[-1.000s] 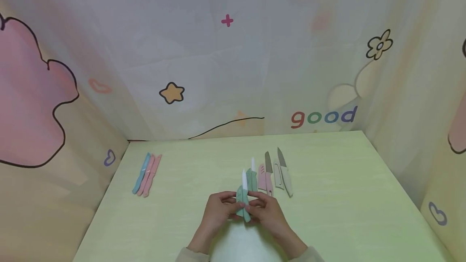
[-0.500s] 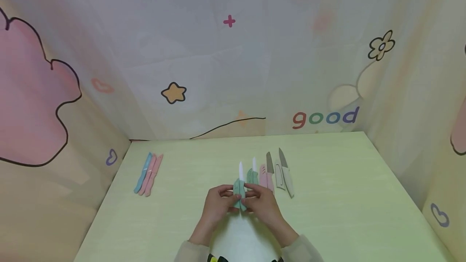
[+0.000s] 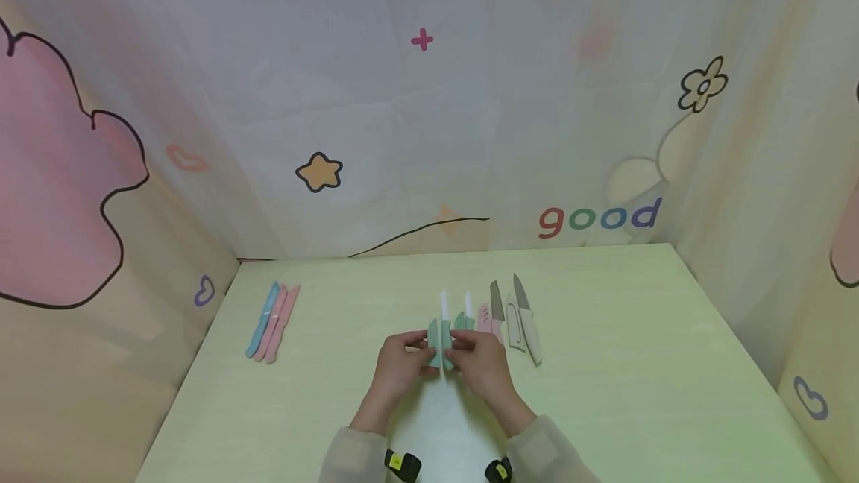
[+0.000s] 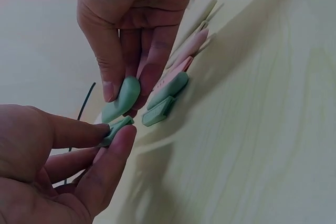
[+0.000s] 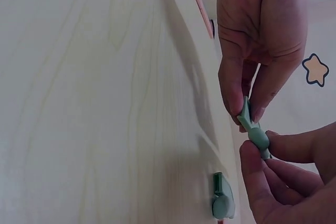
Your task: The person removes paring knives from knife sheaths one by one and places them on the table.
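Just in front of a row of knives, my left hand point(image 3: 400, 365) pinches a green knife sheath point(image 3: 432, 340) between thumb and fingers. My right hand point(image 3: 485, 364) pinches the green handle of a paring knife point(image 3: 446, 328), whose white blade is bare and points away from me. Sheath and knife stand side by side with a narrow gap in the head view. From the left wrist, the rounded handle end point(image 4: 125, 97) shows above the sheath point(image 4: 118, 129). A second green knife point(image 3: 469, 313) with its sheath point(image 3: 459, 321) lies just beyond my right fingers.
Right of these lie a pink knife point(image 3: 496, 304) by its pink sheath point(image 3: 484, 316) and a white-handled knife point(image 3: 529, 326) by its white sheath point(image 3: 514, 326). At the table's left are one blue folded knife point(image 3: 263, 323) and two pink ones point(image 3: 283, 326). A printed curtain point(image 3: 403, 110) encloses the table.
Both hands have moved forward, toward the row, with the knife and sheath. These overlapped a second ago and now stand side by side, slightly apart. The other knives have not moved.
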A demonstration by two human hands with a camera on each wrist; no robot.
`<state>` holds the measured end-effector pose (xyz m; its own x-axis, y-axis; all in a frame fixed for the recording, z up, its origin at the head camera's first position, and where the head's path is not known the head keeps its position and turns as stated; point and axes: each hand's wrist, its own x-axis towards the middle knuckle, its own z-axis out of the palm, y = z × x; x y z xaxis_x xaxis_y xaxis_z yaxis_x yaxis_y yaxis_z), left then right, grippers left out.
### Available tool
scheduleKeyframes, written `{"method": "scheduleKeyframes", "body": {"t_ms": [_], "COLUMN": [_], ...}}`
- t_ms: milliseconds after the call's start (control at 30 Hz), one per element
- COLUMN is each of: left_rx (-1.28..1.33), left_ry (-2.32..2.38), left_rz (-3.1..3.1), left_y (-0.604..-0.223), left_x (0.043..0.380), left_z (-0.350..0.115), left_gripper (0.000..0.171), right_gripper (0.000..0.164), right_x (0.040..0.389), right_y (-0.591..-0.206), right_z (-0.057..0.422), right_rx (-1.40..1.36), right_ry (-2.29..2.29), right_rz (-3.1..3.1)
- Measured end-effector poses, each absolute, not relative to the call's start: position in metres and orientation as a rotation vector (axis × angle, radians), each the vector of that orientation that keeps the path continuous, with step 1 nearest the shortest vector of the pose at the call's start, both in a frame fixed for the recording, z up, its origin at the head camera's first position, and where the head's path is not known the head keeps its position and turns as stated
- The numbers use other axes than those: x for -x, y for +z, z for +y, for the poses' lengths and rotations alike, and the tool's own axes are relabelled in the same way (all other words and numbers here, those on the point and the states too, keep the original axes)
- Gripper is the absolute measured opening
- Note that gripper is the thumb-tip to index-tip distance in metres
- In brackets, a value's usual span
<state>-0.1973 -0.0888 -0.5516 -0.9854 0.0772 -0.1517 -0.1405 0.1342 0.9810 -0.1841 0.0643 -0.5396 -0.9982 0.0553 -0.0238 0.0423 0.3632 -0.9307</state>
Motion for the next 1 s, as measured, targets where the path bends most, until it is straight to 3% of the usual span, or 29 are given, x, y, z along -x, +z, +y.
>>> {"method": "scheduleKeyframes", "body": {"t_ms": [1000], "left_rx": [0.076], "left_ry": [1.63], "left_rz": [2.675], "left_y": [-0.563], "left_x": [0.211], "left_z": [-0.077], "left_gripper": [0.031], "right_gripper": [0.023], "right_x": [0.201], "right_y": [-0.551], "right_z": [0.047], "right_rx": [0.001], "right_ry": [1.102], "right_rz": [-2.754]}}
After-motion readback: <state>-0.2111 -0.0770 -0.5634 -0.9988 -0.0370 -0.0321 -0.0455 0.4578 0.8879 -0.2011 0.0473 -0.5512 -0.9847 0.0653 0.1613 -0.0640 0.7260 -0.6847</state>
